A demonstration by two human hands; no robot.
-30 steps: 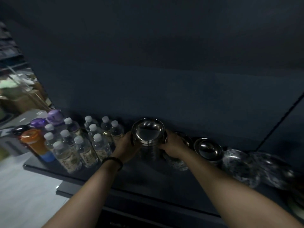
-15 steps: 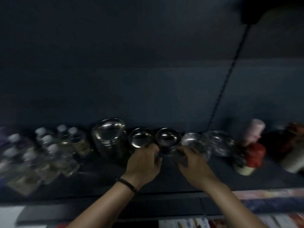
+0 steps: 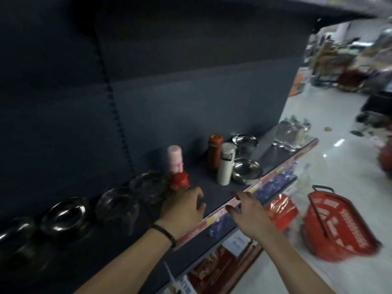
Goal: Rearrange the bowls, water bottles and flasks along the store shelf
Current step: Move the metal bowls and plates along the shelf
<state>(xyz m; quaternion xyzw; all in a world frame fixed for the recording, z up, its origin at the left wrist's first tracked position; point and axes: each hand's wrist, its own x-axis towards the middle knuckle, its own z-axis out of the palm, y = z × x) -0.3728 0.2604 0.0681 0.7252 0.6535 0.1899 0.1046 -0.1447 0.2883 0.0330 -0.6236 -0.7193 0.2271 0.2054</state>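
Bowls (image 3: 63,211) left of the left hand (image 3: 182,209) look lined up. It grips the red flask (image 3: 179,181). The right hand (image 3: 246,211) is spread and empty. The flasks beyond (image 3: 226,164) likely still need sorting.

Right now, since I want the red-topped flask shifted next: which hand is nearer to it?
Left. The left hand is at the red-topped flask, just below its cap; the right hand hangs open over the shelf edge, apart from the flask, to its right.
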